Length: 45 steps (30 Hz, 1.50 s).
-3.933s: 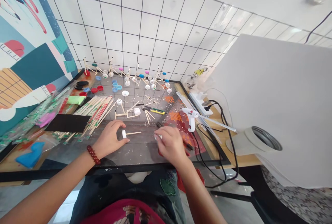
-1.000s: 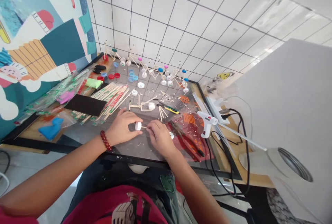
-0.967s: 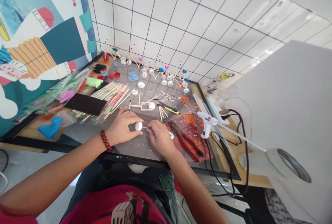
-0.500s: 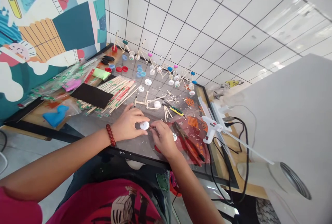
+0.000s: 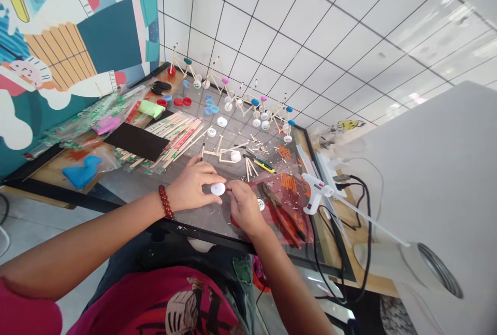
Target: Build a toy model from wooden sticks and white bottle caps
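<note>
Near the table's front edge, my left hand (image 5: 194,182), with a red bead bracelet at the wrist, grips a white round cap (image 5: 218,189) between thumb and fingers. My right hand (image 5: 244,203) is closed just right of the cap, its fingertips pinched; whatever they hold is too small to make out. Beyond my left hand lies a stick frame (image 5: 220,155) with a white cap (image 5: 235,156) on it. Another white cap (image 5: 261,204) is partly beside my right hand.
Pliers (image 5: 281,210), a yellow cutter (image 5: 264,164) and a white glue gun (image 5: 315,192) lie to the right. Wrapped sticks (image 5: 174,141) and a black sheet (image 5: 135,142) are at left. Small stick models with caps line the back edge. Black cables (image 5: 368,231) hang at right.
The fingertips of my right hand have shifted very slightly beside the cap. My left hand keeps its grip on the cap, and the view has moved a little.
</note>
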Tool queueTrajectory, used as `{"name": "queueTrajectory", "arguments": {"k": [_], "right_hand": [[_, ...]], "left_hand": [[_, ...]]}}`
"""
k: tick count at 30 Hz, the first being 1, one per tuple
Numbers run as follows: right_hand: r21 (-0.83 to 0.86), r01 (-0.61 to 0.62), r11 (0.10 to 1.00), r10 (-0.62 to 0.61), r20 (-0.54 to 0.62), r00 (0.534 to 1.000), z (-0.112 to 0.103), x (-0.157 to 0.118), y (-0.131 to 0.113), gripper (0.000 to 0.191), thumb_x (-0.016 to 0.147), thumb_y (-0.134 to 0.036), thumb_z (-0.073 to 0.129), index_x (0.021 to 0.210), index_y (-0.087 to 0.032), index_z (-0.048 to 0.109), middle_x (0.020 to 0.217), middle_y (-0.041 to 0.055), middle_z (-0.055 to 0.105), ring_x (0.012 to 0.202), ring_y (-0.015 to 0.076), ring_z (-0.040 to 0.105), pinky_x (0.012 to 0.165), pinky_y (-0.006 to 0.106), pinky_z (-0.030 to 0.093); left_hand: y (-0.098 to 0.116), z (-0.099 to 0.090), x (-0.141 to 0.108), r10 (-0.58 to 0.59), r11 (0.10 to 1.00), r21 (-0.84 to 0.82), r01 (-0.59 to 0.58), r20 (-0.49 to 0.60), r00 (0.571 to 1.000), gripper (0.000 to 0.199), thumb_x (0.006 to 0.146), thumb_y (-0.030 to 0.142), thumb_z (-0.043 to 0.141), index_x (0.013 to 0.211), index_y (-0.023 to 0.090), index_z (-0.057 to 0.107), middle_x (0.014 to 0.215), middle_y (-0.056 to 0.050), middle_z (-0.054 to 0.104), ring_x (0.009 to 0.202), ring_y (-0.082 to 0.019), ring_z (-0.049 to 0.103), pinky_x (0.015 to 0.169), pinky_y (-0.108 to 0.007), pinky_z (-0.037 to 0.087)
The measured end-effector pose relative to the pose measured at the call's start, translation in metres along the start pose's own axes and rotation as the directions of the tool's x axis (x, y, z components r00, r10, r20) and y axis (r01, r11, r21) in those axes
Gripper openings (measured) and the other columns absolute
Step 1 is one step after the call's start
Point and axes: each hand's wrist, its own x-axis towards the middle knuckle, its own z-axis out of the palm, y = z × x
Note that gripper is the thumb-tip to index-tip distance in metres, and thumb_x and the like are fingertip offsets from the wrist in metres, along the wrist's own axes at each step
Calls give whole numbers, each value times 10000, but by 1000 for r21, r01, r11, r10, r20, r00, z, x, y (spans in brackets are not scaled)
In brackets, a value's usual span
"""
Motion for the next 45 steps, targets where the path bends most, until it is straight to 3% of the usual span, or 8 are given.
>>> {"name": "queueTrajectory", "arguments": {"k": [15, 30, 33, 37, 40, 45], "right_hand": [[-4, -16, 1000, 16, 27, 1000, 0, -1, 0, 206, 1066, -187, 488, 1130, -217, 682, 1090, 110, 737, 1021, 247, 694, 904, 384, 575], [-51, -31, 998, 31, 1, 1000, 1, -1, 0, 135, 1042, -201, 567, 1089, -214, 693, 1053, 102, 740, 976, 248, 711, 846, 370, 568], [-49, -12, 999, 10, -46, 999, -3, -1, -4, 138, 1054, -219, 565, 1036, -227, 701, 985, 83, 762, 924, 239, 717, 810, 374, 547], [-9, 37, 999, -38, -225, 974, -10, 1, -15, 132, 1065, -263, 581, 1035, -251, 708, 940, 68, 775, 890, 229, 730, 817, 389, 550], [85, 83, 993, -55, -293, 955, -12, 3, -20, 102, 1052, -335, 645, 1057, -253, 707, 906, 55, 768, 813, 209, 720, 768, 364, 573], [214, 143, 966, -93, -229, 969, -13, 5, -23, 107, 1038, -331, 672, 1088, -265, 739, 945, 53, 777, 847, 195, 743, 811, 348, 612]], "left_hand": [[3, -3, 1, -77, 997, -13, 78, 23, 997, 344, 732, 377, 907, 1055, 281, 838, 1054, -55, 804, 1058, -284, 722, 1301, -575, 265], [1, -5, 3, -197, 980, 34, 195, 70, 978, 321, 711, 394, 892, 996, 261, 832, 1045, -71, 812, 1089, -322, 719, 1307, -693, 184], [0, -8, 4, -203, 976, -74, 206, 48, 978, 329, 715, 354, 885, 1025, 255, 835, 1099, -83, 827, 1120, -324, 735, 1285, -646, 317], [3, -16, 7, -248, 889, -378, 257, 73, 966, 391, 760, 370, 863, 1122, 228, 825, 1202, -99, 832, 1121, -311, 768, 1078, -489, 591], [7, -21, 10, -285, 807, -500, 314, 137, 949, 419, 732, 352, 890, 1116, 201, 818, 1152, -79, 851, 1066, -312, 791, 1024, -467, 629], [8, -23, 11, -293, 743, -566, 358, 206, 934, 423, 722, 332, 898, 1110, 204, 788, 1162, -72, 851, 1032, -300, 798, 928, -440, 665]]}}
